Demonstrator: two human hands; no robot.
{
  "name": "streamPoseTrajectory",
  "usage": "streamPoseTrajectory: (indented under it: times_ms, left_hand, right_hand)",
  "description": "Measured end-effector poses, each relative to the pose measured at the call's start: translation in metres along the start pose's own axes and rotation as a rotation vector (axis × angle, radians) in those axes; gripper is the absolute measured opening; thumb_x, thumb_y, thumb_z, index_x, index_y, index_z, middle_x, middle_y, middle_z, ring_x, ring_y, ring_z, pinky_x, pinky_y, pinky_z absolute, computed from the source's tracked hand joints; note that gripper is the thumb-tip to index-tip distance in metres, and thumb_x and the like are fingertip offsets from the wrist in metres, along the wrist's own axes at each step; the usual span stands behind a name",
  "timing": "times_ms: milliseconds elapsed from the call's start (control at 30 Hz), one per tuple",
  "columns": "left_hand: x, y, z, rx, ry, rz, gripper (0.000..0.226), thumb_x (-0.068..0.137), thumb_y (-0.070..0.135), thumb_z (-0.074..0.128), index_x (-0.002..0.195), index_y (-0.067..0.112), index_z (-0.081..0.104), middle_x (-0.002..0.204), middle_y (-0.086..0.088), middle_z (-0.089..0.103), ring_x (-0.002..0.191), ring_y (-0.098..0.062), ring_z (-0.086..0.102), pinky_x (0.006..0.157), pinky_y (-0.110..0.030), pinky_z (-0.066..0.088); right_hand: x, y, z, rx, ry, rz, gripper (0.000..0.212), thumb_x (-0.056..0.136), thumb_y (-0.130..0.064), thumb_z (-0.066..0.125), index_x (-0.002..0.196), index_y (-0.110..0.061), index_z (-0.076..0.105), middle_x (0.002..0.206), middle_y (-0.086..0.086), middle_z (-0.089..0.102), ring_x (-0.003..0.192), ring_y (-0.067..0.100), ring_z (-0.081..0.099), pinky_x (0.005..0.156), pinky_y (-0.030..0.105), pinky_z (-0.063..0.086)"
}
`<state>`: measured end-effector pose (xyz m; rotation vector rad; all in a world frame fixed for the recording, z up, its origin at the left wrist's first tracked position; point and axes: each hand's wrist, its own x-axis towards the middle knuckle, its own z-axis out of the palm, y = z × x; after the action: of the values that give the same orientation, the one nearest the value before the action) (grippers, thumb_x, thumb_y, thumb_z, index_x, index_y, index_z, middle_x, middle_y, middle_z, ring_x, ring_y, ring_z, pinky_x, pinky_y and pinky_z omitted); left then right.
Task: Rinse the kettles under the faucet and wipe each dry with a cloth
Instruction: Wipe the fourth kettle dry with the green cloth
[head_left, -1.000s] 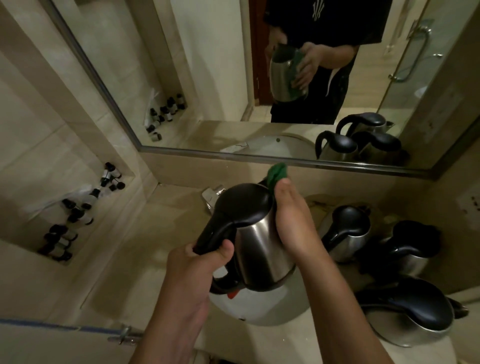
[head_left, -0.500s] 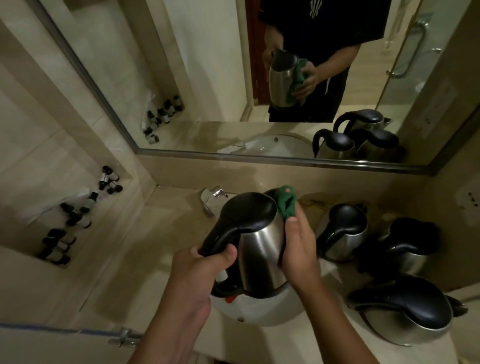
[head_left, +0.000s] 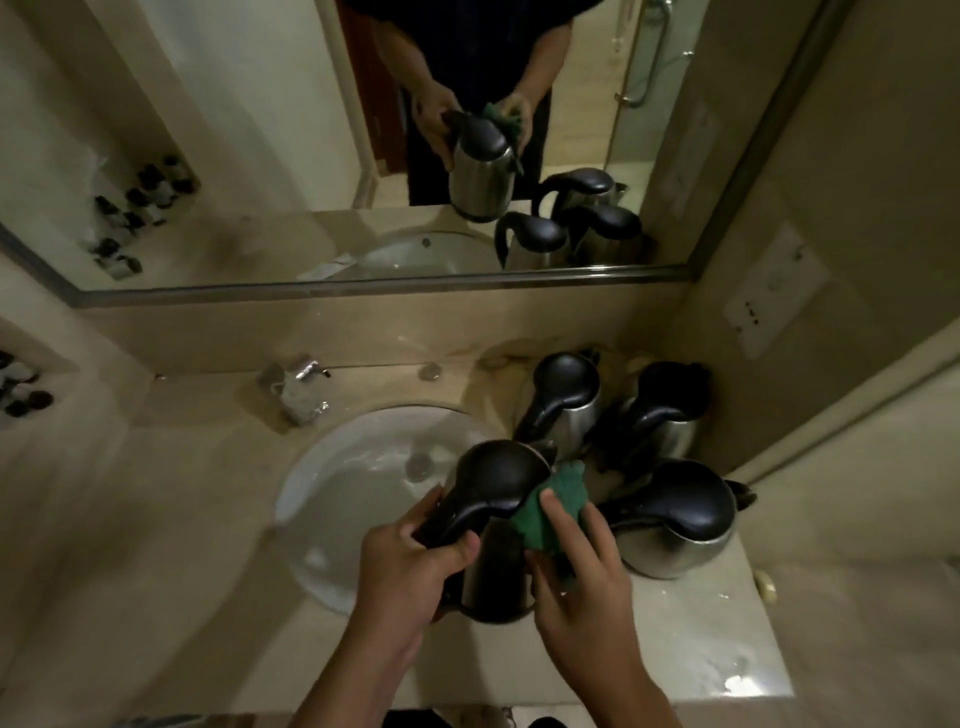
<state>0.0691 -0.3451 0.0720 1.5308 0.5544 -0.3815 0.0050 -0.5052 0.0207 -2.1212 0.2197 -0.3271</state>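
**A:** Head view, looking down: we see a steel kettle (head_left: 498, 530) with a black lid and handle held over the right edge of a white round sink (head_left: 332, 499). What are our hands doing?

**B:** Our left hand (head_left: 410, 571) has its fingers and thumb curled round the black handle, carrying the kettle. Our right hand (head_left: 582, 566) presses a green cloth (head_left: 550, 506) against the kettle's right side, just under the lid; its fingers wrap round the cloth and pin it to the steel.

**A:** Where are the other kettles?

**B:** We count three on the beige counter (head_left: 675, 649) to the right of the sink. One back kettle (head_left: 566, 400) stands just behind the held one, a second back kettle (head_left: 665, 410) sits in the corner beside it, and a nearer kettle (head_left: 680, 519) stands just right of the cloth. All are upright with lids closed.

**A:** And the tap?

**B:** A chrome faucet (head_left: 298, 387) sits behind the sink, to its left; it is blurred. A mirror (head_left: 311, 156) above reflects a person holding the kettle and cloth. Small dark-capped bottles (head_left: 23, 389) lie at the far left.
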Motion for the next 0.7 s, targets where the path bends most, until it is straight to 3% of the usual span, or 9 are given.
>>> streamPoseTrajectory:
  times_ms: [167,267,333,400,433,567,700]
  left_hand:
    - [0.022,-0.033,0.018,0.061,-0.075,-0.043,0.067,0.076,-0.008,0.08,0.134,0.02,0.065,0.089,0.002,0.081,0.09,-0.019,0.076,0.081,-0.035,0.059]
    - [0.034,-0.045,0.021,0.082,-0.083,-0.036,0.067,0.077,-0.011,0.078,0.133,0.023,0.066,0.09,0.004,0.081,0.092,-0.022,0.076,0.087,-0.046,0.061]
    - [0.042,-0.054,0.022,0.094,-0.082,-0.05,0.067,0.079,-0.011,0.076,0.133,0.026,0.066,0.089,0.001,0.081,0.089,-0.024,0.076,0.086,-0.049,0.061]
    - [0.048,-0.061,0.024,0.106,-0.094,-0.035,0.067,0.08,-0.012,0.074,0.134,0.025,0.064,0.089,0.003,0.08,0.084,-0.018,0.075,0.081,-0.043,0.063]
    - [0.05,-0.063,0.025,0.106,-0.103,-0.028,0.068,0.079,-0.013,0.074,0.135,0.024,0.064,0.09,0.004,0.08,0.082,-0.015,0.075,0.08,-0.04,0.063]
    - [0.063,-0.065,0.025,0.133,-0.129,0.003,0.071,0.078,-0.012,0.076,0.135,0.028,0.064,0.1,0.004,0.08,0.098,-0.019,0.074,0.088,-0.046,0.061]
    - [0.062,-0.072,0.031,0.244,-0.206,0.11,0.07,0.078,-0.002,0.08,0.113,0.057,0.064,0.14,0.012,0.063,0.123,-0.008,0.061,0.107,-0.036,0.049]
  right_hand:
    - [-0.007,0.031,-0.018,-0.044,0.04,0.11,0.068,0.088,-0.003,0.075,0.143,-0.038,0.056,0.134,-0.008,0.054,0.118,0.012,0.061,0.096,0.038,0.056]
    - [-0.013,0.037,-0.021,0.088,0.06,0.267,0.065,0.092,-0.005,0.07,0.135,-0.052,0.057,0.121,-0.016,0.058,0.094,0.018,0.07,0.075,0.04,0.063]
    - [-0.017,0.035,-0.025,0.177,0.104,0.346,0.068,0.093,-0.005,0.07,0.125,-0.064,0.057,0.114,-0.013,0.063,0.084,0.014,0.071,0.066,0.03,0.063]
    - [-0.02,0.037,-0.027,0.242,0.128,0.415,0.063,0.093,-0.002,0.069,0.125,-0.056,0.059,0.114,-0.009,0.067,0.083,0.008,0.071,0.066,0.018,0.058]
    - [-0.022,0.038,-0.026,0.273,0.131,0.461,0.057,0.094,-0.002,0.068,0.126,-0.05,0.061,0.113,-0.007,0.068,0.083,0.007,0.071,0.067,0.018,0.058]
    - [-0.024,0.045,-0.023,0.375,0.131,0.658,0.048,0.099,-0.006,0.061,0.127,-0.043,0.065,0.111,-0.002,0.074,0.091,0.017,0.074,0.083,0.052,0.063]
    - [-0.019,0.039,-0.026,0.638,0.152,0.755,0.05,0.101,-0.004,0.058,0.133,-0.042,0.064,0.12,0.006,0.073,0.108,0.028,0.072,0.091,0.055,0.06]
